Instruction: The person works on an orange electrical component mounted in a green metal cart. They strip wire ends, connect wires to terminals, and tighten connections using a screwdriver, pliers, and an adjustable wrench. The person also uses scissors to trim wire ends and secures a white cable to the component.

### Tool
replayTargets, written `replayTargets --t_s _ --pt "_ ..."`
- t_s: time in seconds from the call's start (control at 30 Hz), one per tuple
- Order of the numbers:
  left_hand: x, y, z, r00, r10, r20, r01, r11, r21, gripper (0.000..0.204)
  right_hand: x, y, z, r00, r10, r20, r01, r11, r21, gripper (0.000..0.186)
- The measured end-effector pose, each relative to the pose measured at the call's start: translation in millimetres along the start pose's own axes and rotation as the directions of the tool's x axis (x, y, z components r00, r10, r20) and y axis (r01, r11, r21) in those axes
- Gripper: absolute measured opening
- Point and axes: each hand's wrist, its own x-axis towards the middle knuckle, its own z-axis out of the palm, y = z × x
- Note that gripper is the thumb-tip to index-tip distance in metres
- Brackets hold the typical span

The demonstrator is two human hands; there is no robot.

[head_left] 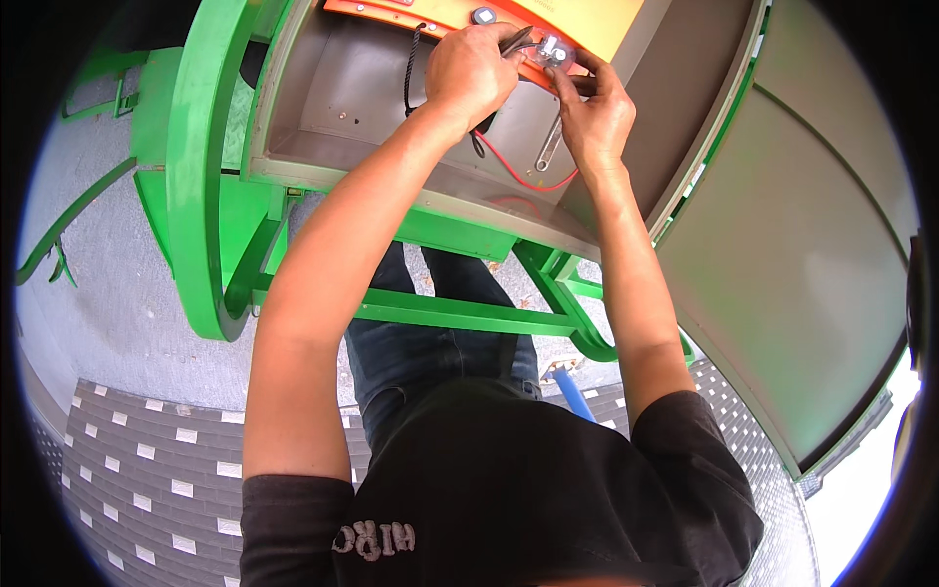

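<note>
Metal fitting point(555, 52) is seen, in the head view, pinched by the narrowed fingers of the right hand point(595, 108), against the orange panel point(455, 12) along the far edge of the grey box point(328, 88). A dark thin object point(518, 41), its kind unclear, appears gripped by the left hand point(469, 73). The fitting is apparently being adjusted; steady support seems called for next. One wrench point(549, 149), one red wire point(509, 168) and one black cord point(410, 78) are counted, beside one fitting.
</note>
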Motion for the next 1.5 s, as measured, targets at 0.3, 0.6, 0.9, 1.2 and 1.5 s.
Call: replayTargets --t_s 0.3,0.6,0.9,1.2,1.5 --pt "12.6 -2.9 4.1 0.982 -0.109 0.155 0.110 0.994 0.005 0.026 -9.5 -1.7 5.3 0.954 0.279 0.106 -0.298 0.917 0.265 0.053" --pt "14.1 4.5 4.0 0.974 -0.129 0.188 0.145 0.987 -0.075 0.033 -6.6 17.1 5.5 0.998 0.044 -0.037 -0.034 0.971 0.236 0.045" --pt "15.5 20.4 -5.1 0.885 -0.254 0.389 0.383 0.873 -0.303 0.023 -6.4 22.5 10.7 0.994 0.071 -0.084 -0.034 0.924 0.380 0.042" --pt "16.2 26.1 -0.6 0.867 -0.303 0.396 0.431 0.854 -0.290 0.021 -4.9 29.8 8.6 0.977 -0.112 -0.184 0.160 0.949 0.271 0.045" --pt "12.6 11.2 -0.8 0.913 -0.268 0.308 0.355 0.894 -0.275 0.023 -7.9 26.6 12.1 0.986 -0.055 -0.155 0.097 0.955 0.280 0.045"
